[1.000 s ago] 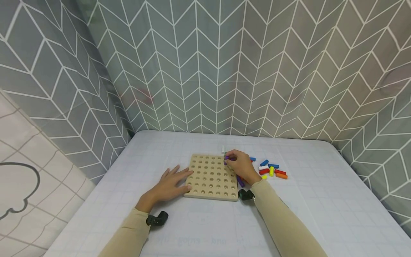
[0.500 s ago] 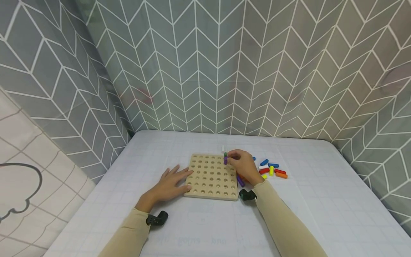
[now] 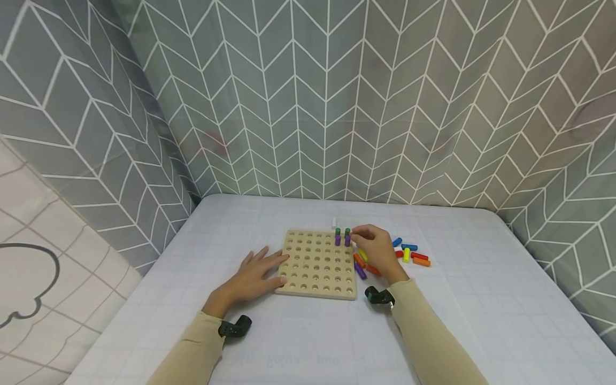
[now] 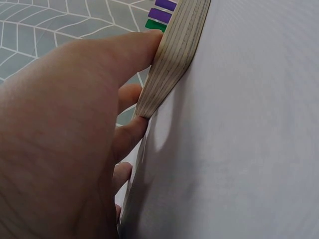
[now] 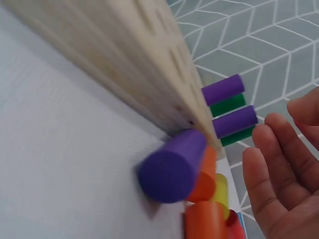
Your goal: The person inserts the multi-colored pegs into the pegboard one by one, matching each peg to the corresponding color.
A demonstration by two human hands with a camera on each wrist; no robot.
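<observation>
Wooden board (image 3: 321, 263) on the table (image 3: 289, 331), left edge touched by a spread left hand (image 3: 252, 277). Done, far right corner: two green pegs (image 3: 338, 231), two purple pegs (image 3: 347, 241). Likely much left: bare holes (image 3: 317, 259), loose pegs (image 3: 406, 255) at right. Right hand (image 3: 378, 250) beside, pinching nothing.

And it's grey chevron walls (image 3: 327, 107) sweeping from ten round to three o'clock; a white, line-crossed panel (image 3: 62, 267) at eight; pale table (image 3: 481, 299) spreading towards six, faintly lettered there!

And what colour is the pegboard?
The pegboard is light, woody beige; the head view shows it best.
</observation>
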